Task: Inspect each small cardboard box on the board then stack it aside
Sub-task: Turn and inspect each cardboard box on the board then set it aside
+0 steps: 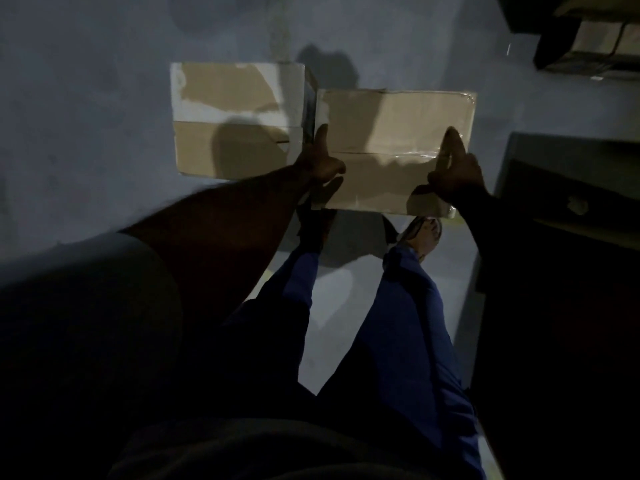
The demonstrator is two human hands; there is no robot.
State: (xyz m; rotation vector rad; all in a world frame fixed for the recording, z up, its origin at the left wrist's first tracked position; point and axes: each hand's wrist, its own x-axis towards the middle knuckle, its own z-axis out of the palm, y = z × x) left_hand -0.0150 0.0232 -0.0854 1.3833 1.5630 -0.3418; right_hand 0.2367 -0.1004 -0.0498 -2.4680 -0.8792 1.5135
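The person holds a closed cardboard box (388,133) in front of the body, one hand at each short end. Its long axis runs left to right across the view, square to the way the person faces, and its broad top face is turned up toward the camera. A taped seam runs along that long axis, dividing the top into a far half and a near half.

The left hand (323,164) grips the box's left end, with the thumb lying up along the top face and the fingers reaching under the near left corner. The right hand (455,174) grips the right end, with one digit stretched forward on the top face and the rest curled round the near right corner.

Just left of the held box lies a second cardboard box (232,116), its long axis also left to right and its top patched with pale torn paper. The two overlap in the view; whether they touch cannot be told.

Below the held box are the grey floor (86,140), blue trouser legs (408,306) and a sandalled foot (420,233). A dark flat surface (561,244) stands at the right, and more boxes (599,43) sit dimly at the top right
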